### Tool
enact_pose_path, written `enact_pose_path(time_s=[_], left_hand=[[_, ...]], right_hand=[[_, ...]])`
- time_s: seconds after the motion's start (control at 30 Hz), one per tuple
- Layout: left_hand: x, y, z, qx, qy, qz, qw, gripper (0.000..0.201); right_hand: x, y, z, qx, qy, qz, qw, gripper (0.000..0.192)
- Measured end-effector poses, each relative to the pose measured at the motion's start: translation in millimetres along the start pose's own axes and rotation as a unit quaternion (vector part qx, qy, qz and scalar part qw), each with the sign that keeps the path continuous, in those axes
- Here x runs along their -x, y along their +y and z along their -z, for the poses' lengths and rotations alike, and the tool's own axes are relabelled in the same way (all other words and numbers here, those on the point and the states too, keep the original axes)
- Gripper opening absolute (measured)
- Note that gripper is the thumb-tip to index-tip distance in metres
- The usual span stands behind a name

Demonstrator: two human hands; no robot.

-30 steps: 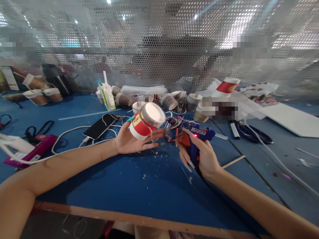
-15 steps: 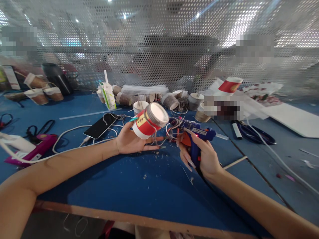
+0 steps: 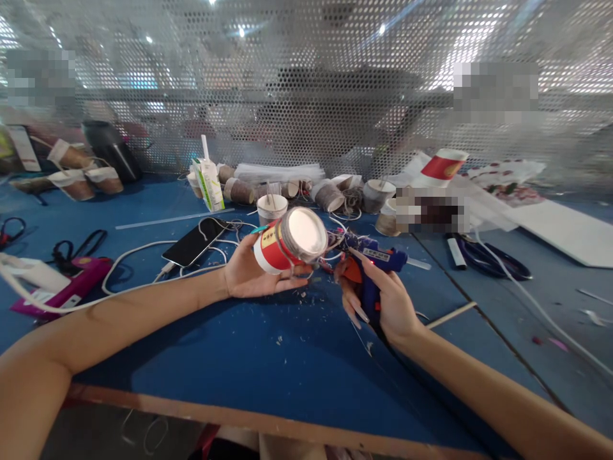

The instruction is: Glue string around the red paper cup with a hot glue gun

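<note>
My left hand (image 3: 251,273) holds a red and white paper cup (image 3: 274,250) tilted on its side, its white base facing right and toward me. Grey-brown cord is wound round the cup near that base. In my right hand (image 3: 383,300) is a blue hot glue gun (image 3: 376,262) with an orange trigger and a small red light. Its nozzle points left at the cup's wrapped end; loose cord hides whether the two touch. A clear glue stick (image 3: 419,263) sticks out of the gun's back.
Several cord-wrapped cups (image 3: 328,195) line the mesh screen (image 3: 306,96). A phone (image 3: 195,241) on a white cable, a drink carton (image 3: 209,185) and a purple power strip (image 3: 71,284) are at left. A white board (image 3: 565,230) and scissors (image 3: 493,255) lie at right on the blue table (image 3: 239,358).
The cup has turned a little, so its base faces me more and sits slightly lower. My right hand has shifted slightly left and down with the glue gun.
</note>
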State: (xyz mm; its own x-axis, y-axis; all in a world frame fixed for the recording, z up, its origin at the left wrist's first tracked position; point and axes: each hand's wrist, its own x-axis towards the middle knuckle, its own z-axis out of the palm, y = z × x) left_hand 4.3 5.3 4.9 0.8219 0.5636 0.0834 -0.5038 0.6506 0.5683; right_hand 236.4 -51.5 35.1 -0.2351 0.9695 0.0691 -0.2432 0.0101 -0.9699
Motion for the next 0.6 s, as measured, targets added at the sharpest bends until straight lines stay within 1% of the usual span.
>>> enact_pose_path(time_s=[0.13, 0.23, 0.33, 0.4, 0.47, 0.53, 0.6], left_hand=[[1, 1, -1.3, 0.009, 0.02, -0.019, 1.0, 0.075], [0, 2, -1.2, 0.011, 0.034, -0.032, 0.999, 0.071], [0, 3, 0.4, 0.01, 0.059, -0.051, 0.997, 0.066], [0, 5, 2.1, 0.004, 0.085, -0.071, 0.994, 0.062], [-1, 7, 4.1, -0.007, 0.117, -0.096, 0.988, 0.054], [-1, 8, 5.4, -0.027, 0.152, -0.12, 0.981, 0.045], [-3, 8, 5.7, -0.05, 0.185, -0.133, 0.972, 0.04]], right_hand=[[-3, -1, 2, 0.03, 0.039, 0.013, 0.999, 0.038], [-7, -2, 5, 0.05, 0.083, 0.035, 0.995, 0.038], [-14, -6, 14, 0.073, 0.159, 0.071, 0.982, 0.037], [-21, -9, 23, 0.093, 0.212, 0.097, 0.968, 0.042], [-26, -11, 31, 0.109, 0.251, 0.126, 0.953, 0.045], [-28, -12, 36, 0.13, 0.264, 0.16, 0.942, 0.046], [-26, -11, 37, 0.17, 0.246, 0.196, 0.934, 0.044]])
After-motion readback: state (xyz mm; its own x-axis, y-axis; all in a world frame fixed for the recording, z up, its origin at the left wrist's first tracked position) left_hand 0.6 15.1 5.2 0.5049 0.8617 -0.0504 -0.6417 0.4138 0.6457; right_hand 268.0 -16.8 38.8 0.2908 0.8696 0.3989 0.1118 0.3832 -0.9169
